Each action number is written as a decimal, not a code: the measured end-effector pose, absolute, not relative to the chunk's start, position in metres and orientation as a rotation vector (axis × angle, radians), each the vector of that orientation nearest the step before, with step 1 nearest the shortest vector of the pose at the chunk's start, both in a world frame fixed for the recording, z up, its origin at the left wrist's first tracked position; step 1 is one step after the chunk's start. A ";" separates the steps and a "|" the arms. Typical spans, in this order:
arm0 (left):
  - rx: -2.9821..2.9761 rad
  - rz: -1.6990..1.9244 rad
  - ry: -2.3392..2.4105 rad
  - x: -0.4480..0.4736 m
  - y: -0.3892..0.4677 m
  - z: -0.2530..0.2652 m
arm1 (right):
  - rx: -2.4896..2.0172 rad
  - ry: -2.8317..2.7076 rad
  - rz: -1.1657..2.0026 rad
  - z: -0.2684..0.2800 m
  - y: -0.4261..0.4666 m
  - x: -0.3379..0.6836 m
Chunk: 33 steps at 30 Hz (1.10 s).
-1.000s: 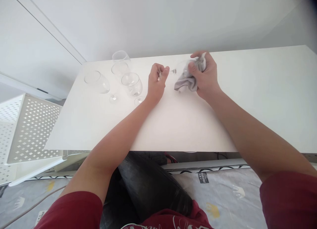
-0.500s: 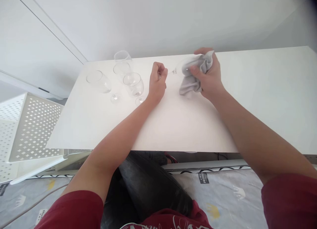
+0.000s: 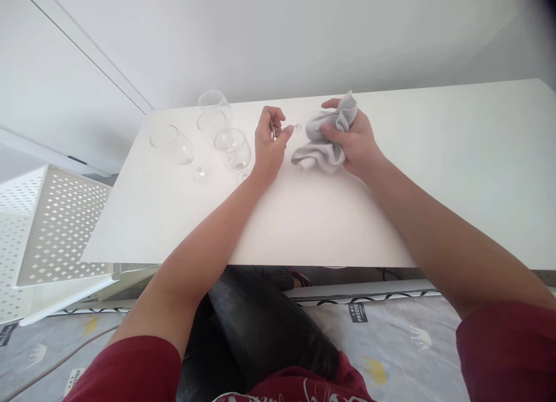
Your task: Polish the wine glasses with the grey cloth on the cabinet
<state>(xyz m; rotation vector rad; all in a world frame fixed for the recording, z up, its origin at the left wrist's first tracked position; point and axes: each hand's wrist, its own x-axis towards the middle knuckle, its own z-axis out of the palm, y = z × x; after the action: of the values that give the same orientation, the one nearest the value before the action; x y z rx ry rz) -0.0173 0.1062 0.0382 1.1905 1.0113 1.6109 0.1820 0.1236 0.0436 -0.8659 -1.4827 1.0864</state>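
Observation:
My left hand (image 3: 271,138) is closed on the stem end of a clear wine glass (image 3: 297,127), which lies on its side in the air with its bowl to the right. A grey cloth (image 3: 324,150) is wrapped about the bowl, and my right hand (image 3: 354,138) grips cloth and bowl together, thumb toward me. The cloth hides most of the bowl, and a loose fold hangs below it. Left of my left hand stand several more clear glasses, the nearest being a stemmed glass (image 3: 233,150). Another stemmed glass (image 3: 174,146) is farther left.
The glasses stand on a white table (image 3: 321,228) against a pale wall (image 3: 304,37). A white perforated metal unit (image 3: 65,222) is beside the table's left end. Grey patterned fabric (image 3: 399,344) lies under me, below the table's front edge.
Both hands have shifted a little to the left with the glass. The cloth has moved left and turned about the bowl, its lower fold spreading wider. The standing glasses have stayed put.

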 end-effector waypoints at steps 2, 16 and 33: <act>1.186 1.597 1.008 -0.018 0.108 0.037 | -0.866 -1.415 1.040 0.046 0.122 0.182; 1.319 1.596 1.047 -0.018 0.109 0.039 | -0.930 -1.413 1.209 0.041 0.126 0.184; 1.071 1.601 1.083 -0.020 0.115 0.035 | -0.936 -1.559 0.985 0.041 0.121 0.187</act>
<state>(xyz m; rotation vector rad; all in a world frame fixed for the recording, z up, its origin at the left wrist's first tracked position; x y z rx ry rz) -0.0202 0.1146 0.0345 1.0713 1.0830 1.6008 0.1866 0.1209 0.0408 -0.9358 -1.5590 0.9851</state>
